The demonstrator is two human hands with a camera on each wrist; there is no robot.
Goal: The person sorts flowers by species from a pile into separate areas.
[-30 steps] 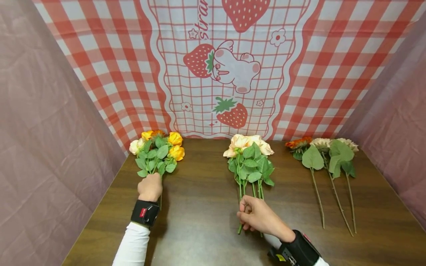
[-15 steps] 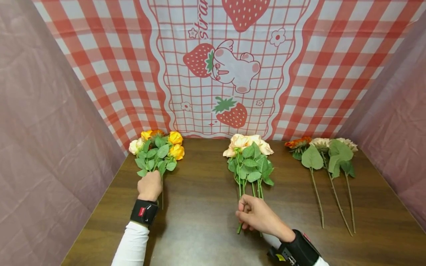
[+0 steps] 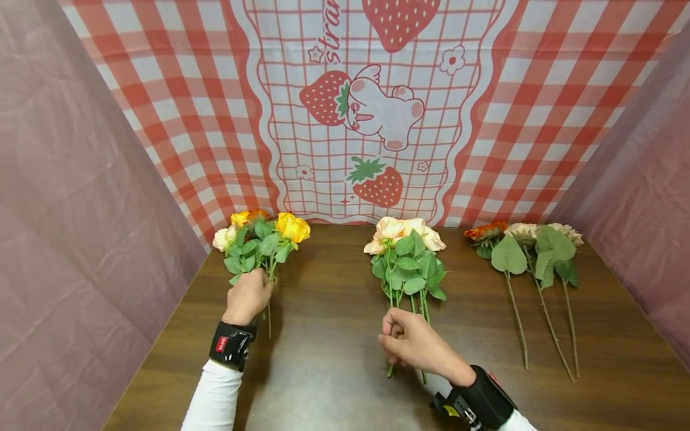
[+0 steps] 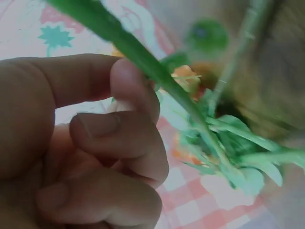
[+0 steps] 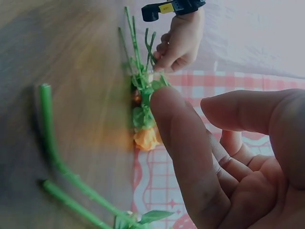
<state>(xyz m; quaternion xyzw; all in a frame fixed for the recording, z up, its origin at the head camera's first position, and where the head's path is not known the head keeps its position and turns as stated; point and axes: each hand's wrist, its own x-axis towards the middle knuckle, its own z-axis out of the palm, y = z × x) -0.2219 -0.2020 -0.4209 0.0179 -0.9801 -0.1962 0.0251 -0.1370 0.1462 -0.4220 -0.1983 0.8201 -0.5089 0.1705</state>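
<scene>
My left hand pinches the green stem of a yellow rose between thumb and forefinger, its other fingers curled. The bloom is tilted up at the right side of the left-hand bunch. Below it lie a cream rose, another yellow rose and an orange flower, partly hidden by leaves. Over the stems of the peach roses in the middle hovers my right hand. Its fingers are loosely bent and hold nothing; thumb and forefinger stand apart in the right wrist view.
At the right lie an orange flower and two cream flowers with long stems and broad leaves. The brown wooden table meets a red checked cloth behind, with pinkish curtains on both sides.
The left hand has risen slightly and shifted right with the yellow rose, whose bloom now overlaps where two yellow blooms showed apart. The right hand has barely moved.
</scene>
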